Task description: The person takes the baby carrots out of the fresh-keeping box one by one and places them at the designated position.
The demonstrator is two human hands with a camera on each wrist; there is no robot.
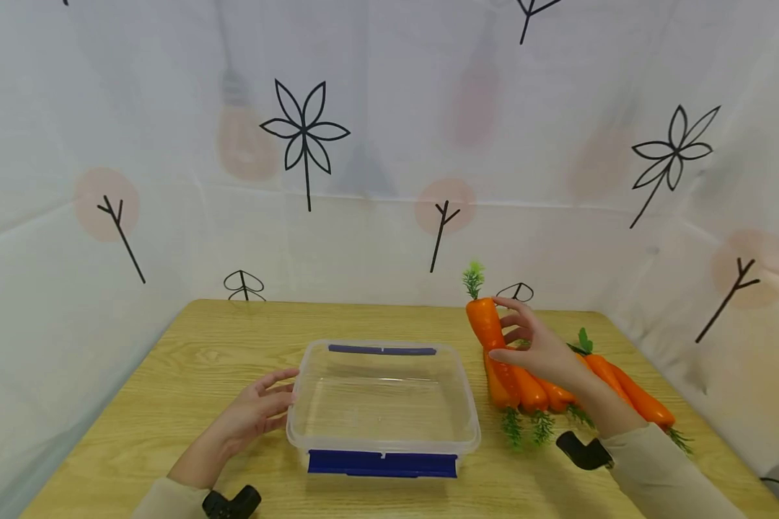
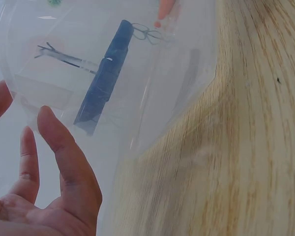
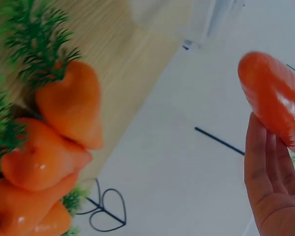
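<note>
My right hand holds an orange toy carrot between thumb and fingers, its green tuft pointing up. In the right wrist view the fingers lie along that carrot. More carrots lie in a pile below the hand, partly hidden by it. My left hand rests its straight, spread fingers at the left side of a clear plastic box. The left wrist view shows the thumb and fingers near the box wall. Blue clips run along the box's front and back.
Further carrots lie at the right of the wooden table, under and beyond my right forearm. A white printed cloth hangs behind the table and along both sides. Black wrist cameras sit on both sleeves.
</note>
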